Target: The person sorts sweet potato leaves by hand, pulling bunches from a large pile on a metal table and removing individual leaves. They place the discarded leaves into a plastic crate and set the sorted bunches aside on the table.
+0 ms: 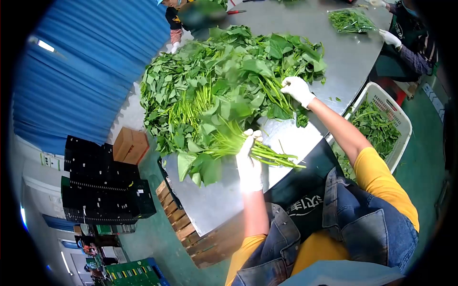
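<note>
My left hand, in a white glove, is closed round a bunch of leafy green stems. The cut ends of the bunch point right and its broad leaves hang to the left over the table edge. Also gloved in white, my right hand is at the right side of a big heap of leafy greens, its fingers pinched on some stems there. Both hands are over the metal table, on which the heap lies.
Beside the table on my right stands a white crate with loose greens inside. A person at upper right has gloved hands near a bagged bunch; another person is across the heap. Black crates, a cardboard box and a wooden pallet are at left.
</note>
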Motion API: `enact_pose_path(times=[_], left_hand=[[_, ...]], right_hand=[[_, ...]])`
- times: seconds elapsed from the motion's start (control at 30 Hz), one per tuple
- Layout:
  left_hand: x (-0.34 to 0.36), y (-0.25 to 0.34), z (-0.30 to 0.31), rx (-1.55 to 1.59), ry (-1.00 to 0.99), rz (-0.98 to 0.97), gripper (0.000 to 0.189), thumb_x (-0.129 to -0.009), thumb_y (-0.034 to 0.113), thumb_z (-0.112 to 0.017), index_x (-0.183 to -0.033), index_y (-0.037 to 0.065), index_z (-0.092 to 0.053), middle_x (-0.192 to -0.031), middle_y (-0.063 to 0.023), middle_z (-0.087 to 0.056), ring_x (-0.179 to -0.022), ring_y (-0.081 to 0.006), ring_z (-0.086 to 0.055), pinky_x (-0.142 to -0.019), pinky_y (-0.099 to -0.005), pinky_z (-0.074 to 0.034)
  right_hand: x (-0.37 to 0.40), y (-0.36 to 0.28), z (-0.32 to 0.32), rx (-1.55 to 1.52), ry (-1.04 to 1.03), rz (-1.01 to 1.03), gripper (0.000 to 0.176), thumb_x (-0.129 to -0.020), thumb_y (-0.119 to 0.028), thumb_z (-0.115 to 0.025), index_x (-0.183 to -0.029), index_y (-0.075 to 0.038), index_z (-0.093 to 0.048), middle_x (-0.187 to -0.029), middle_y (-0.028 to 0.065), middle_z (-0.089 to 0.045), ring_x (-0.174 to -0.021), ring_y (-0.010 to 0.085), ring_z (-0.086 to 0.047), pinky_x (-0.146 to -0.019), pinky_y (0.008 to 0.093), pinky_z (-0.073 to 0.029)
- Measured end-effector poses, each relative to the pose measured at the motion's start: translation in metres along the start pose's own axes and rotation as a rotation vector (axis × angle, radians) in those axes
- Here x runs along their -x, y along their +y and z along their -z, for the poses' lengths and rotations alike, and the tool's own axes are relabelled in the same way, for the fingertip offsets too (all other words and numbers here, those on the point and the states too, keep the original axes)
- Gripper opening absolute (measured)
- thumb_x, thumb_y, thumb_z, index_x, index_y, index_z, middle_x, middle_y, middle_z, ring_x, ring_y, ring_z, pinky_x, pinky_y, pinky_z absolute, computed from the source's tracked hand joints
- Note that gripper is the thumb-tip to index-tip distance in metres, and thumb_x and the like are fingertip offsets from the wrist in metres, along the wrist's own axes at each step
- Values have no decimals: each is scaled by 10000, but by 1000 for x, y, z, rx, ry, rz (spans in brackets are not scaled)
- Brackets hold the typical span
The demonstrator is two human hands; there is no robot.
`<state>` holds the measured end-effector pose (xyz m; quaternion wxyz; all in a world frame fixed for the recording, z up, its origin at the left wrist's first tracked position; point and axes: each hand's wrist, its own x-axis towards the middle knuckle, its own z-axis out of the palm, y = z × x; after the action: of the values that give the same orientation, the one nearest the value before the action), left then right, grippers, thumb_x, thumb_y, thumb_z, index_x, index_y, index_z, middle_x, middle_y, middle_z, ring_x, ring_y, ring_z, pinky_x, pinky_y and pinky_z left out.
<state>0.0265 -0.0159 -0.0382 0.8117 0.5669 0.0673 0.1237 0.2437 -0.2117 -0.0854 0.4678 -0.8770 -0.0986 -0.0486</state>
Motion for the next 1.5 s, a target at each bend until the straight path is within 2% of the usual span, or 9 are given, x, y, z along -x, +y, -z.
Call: enact_pose_path(times=[0.7, 0.8, 0.87, 0.93, 1.0, 1.03, 1.23, 1.43, 1.5], left_hand=[[-31, -17, -8, 384, 145, 32, 268, -795, -38, -652, -1048, -14, -570, -898, -111, -651, -749, -169, -617, -705, -276, -501], [-33, -12, -20, -340, 252, 96, 268, -756, -82, -630, -1015, -22, -601, -919, -101, -643, -786, -189, -621, -748, -290, -511], [-34, -25, -21, 313, 78, -45, 290, -743, -95, -618, -1023, -22, -607, -954, -91, -639, -844, -195, -618, -788, -294, -505], [-33, -40, -11, 288, 15, -39, 296, -738, -89, -629, -1025, -18, -616, -986, -87, -642, -893, -189, -611, -816, -297, -498], [-34, -53, -2, -436, -178, -419, 321, -743, -67, -651, -1059, -25, -618, -1030, -98, -644, -917, -185, -614, -830, -303, -499], [-23, -26, -26, 196, -86, -21, 350, -746, -46, -674, -1092, -35, -617, -1075, -110, -642, -938, -182, -615, -849, -310, -498], [-18, -29, -32, 95, 8, -7, 304, -741, -37, -684, -1043, -43, -650, -1025, -103, -660, -871, -165, -625, -783, -290, -511], [2, -26, -46, -77, -110, -100, 182, -802, 25, -652, -960, -65, -670, -869, -73, -677, -779, -145, -633, -733, -273, -506], [8, 5, -70, 139, 6, 224, 188, -809, 14, -654, -989, -40, -650, -885, -59, -662, -798, -138, -624, -757, -273, -499]], right_hand=[[119, -89, 26, -669, -294, 87, 120, -761, -75, -704, -830, -22, -621, -743, -3, -603, -678, 56, -547, -619, 230, -457], [137, -88, 21, -301, -130, 269, 122, -749, -74, -693, -844, -25, -635, -716, 38, -586, -646, 104, -577, -595, 261, -468], [144, -87, 25, -191, -51, 399, 118, -734, -84, -679, -826, -36, -624, -699, 84, -563, -618, 173, -595, -581, 291, -468], [148, -84, 32, 26, 26, 540, 109, -720, -100, -669, -799, -53, -610, -716, 111, -566, -618, 246, -596, -569, 327, -468], [151, -86, 40, 107, -18, 488, 145, -712, -110, -639, -846, -54, -651, -805, 115, -633, -692, 305, -624, -631, 382, -508], [152, -85, 42, 107, -39, 481, 152, -713, -114, -637, -850, -50, -650, -806, 119, -631, -699, 307, -626, -638, 385, -508], [155, -83, 46, 208, -126, 463, 217, -745, -180, -673, -916, -54, -628, -795, 123, -594, -724, 292, -615, -650, 357, -495], [142, -100, 28, -867, -371, 149, 398, -812, -135, -680, -1171, -6, -567, -1163, 68, -613, -972, 133, -575, -812, 286, -483], [137, -103, 31, -936, -320, -116, 305, -858, -115, -628, -1130, 15, -588, -1056, 79, -654, -887, 133, -621, -771, 273, -501]])
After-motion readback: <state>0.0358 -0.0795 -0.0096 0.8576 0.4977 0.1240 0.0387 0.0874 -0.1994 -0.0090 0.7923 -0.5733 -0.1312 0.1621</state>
